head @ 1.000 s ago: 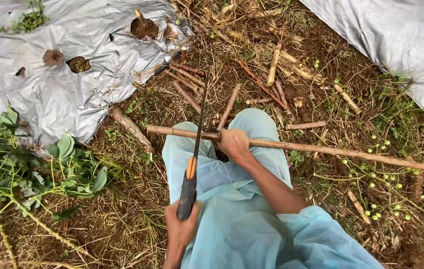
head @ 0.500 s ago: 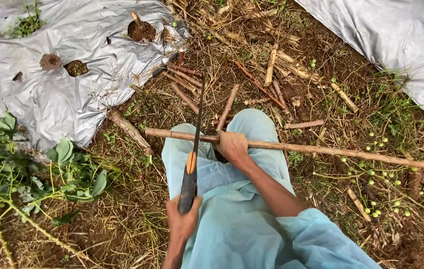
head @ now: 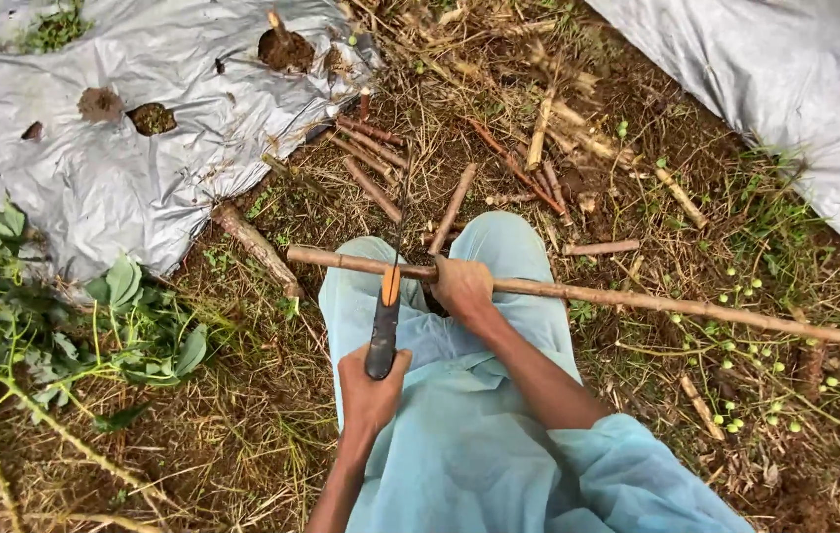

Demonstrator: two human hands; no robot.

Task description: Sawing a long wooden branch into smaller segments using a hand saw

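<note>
Head view, the only one I have: my right hand point(head: 461, 286) has a tight grip on the long stick point(head: 637, 298), which lies crosswise over my knees. Just left of that hand, the saw point(head: 384, 321) crosses the stick, my left hand point(head: 371, 385) wrapped around its dark handle. I judge the cutting step is in hand; next calls for steady strokes while pinning the stick. Cut pieces point(head: 373, 188) lie beyond the stick.
</note>
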